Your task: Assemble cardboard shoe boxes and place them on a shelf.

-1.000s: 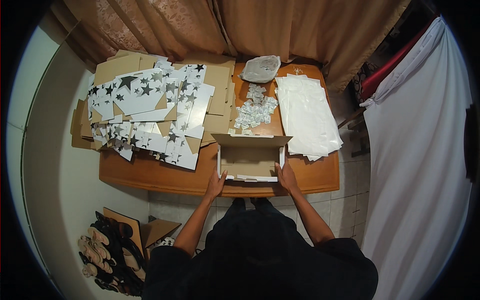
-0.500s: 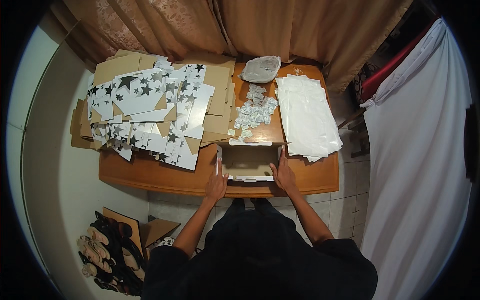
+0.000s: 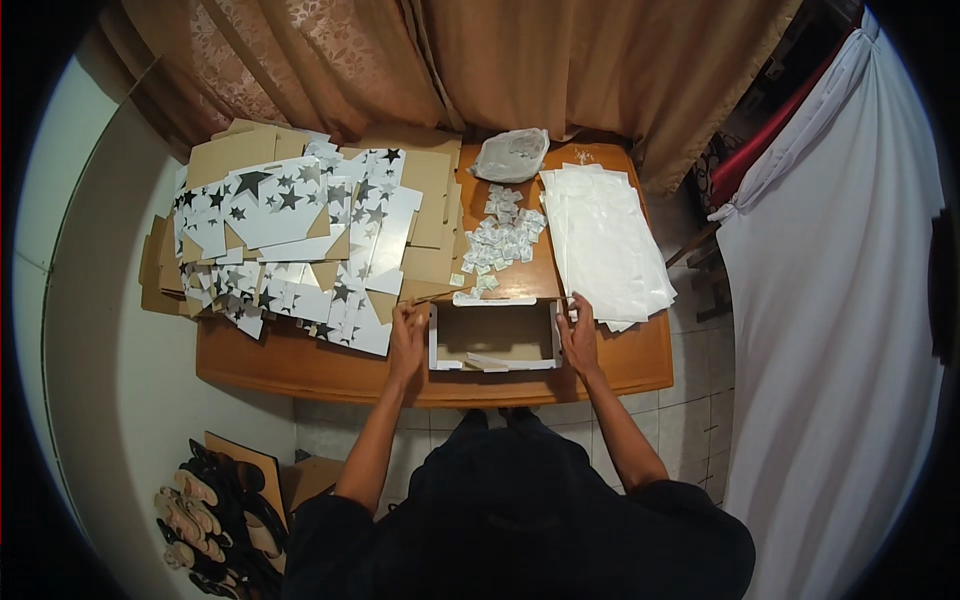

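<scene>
An open cardboard box (image 3: 495,367), white outside and brown inside, stands near the table's front edge. Its lid (image 3: 495,300) is seen nearly edge-on along the far side, with narrow flaps sticking out at both ends. My left hand (image 3: 406,342) is beside the box's left wall, its fingertips closed at the left lid flap. Beside the right wall, my right hand (image 3: 580,338) has thumb and fingers closed at the right flap. A strip of the near wall leans inward.
Flat star-printed cardboard sheets (image 3: 285,200) are heaped at the left. Small pale packets (image 3: 503,240) lie beyond the box, with a clear plastic bag (image 3: 511,155) behind them. White sheets (image 3: 605,240) are stacked at the right of the table (image 3: 300,365). Shoes (image 3: 205,515) sit on the lower left.
Both hands have moved off the side walls, outward and up to the lid's end flaps. The near wall's inner strip now leans into the box. The whole view has shifted slightly.
</scene>
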A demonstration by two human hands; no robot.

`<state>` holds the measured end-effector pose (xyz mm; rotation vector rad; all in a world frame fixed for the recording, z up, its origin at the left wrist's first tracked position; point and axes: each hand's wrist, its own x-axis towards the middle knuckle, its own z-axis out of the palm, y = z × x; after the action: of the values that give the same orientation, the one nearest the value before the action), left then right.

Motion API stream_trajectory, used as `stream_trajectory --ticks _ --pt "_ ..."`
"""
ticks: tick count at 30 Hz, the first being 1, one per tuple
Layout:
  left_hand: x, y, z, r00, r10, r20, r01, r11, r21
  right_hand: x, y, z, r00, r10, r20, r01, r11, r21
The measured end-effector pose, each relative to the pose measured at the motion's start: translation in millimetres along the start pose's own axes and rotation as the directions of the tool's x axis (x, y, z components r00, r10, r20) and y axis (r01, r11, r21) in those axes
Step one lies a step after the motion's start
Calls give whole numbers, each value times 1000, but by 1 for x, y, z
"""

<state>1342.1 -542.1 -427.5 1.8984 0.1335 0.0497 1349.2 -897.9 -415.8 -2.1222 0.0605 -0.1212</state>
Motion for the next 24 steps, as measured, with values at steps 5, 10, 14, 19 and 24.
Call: stream_trajectory --ticks 5,10,14,19,24 --pt "39 -2 3 981 180 77 -179 984 -17 17 11 7 967 -250 44 252 966 -57" --pt "41 -8 10 968 198 157 -224 960 166 20 21 12 957 -208 202 226 971 -71" --pt "41 -24 10 925 309 219 -363 888 280 20 18 18 973 -54 223 91 983 -160" --pt "45 -38 8 944 174 280 -256 921 292 24 31 21 970 -41 238 87 979 -183" --pt "47 -54 3 926 153 344 -275 899 340 28 42 25 964 -53 260 97 982 -161"
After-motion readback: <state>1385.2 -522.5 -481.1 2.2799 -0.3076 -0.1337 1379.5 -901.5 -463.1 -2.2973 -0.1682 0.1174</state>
